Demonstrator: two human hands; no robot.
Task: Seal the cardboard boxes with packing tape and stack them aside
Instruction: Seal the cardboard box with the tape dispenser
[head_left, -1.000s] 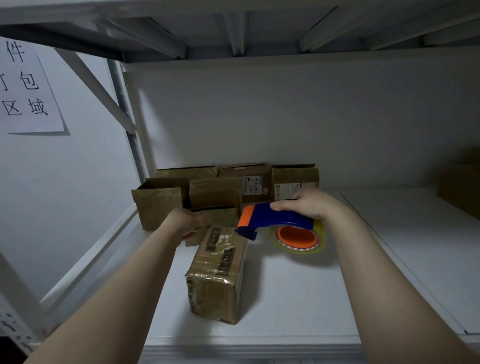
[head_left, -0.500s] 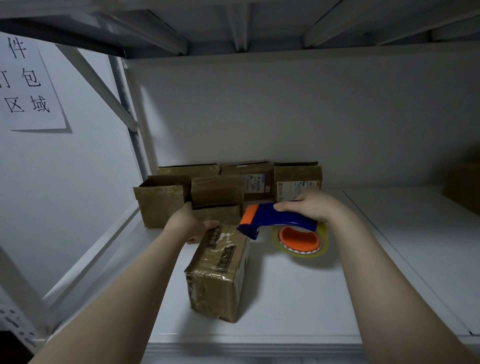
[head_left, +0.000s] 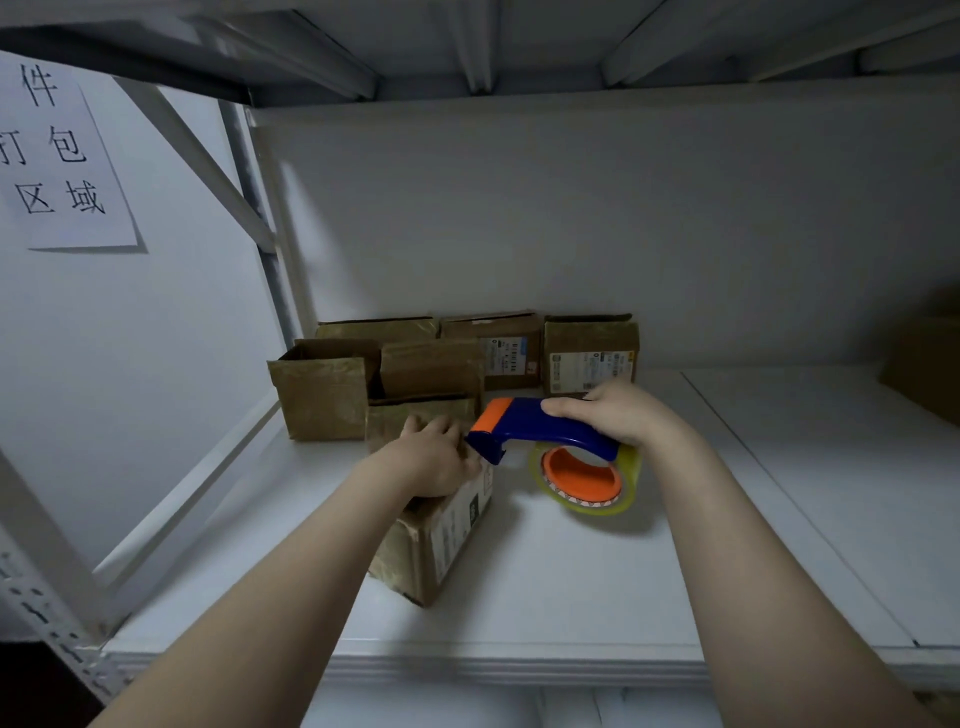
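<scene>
Taping step, 1 box in work. Left hand (head_left: 431, 460) pins box (head_left: 447, 535) near shelf (head_left: 571, 597) front, fingers curled over its far end. Right hand (head_left: 621, 415) grips tape dispenser (head_left: 535, 428), nose beside that end. Next: likely land tape there and pull straight along the top.

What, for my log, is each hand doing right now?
Left hand: holding the box, fingers curled over its far end.
Right hand: gripping the tape dispenser by its handle.
</scene>
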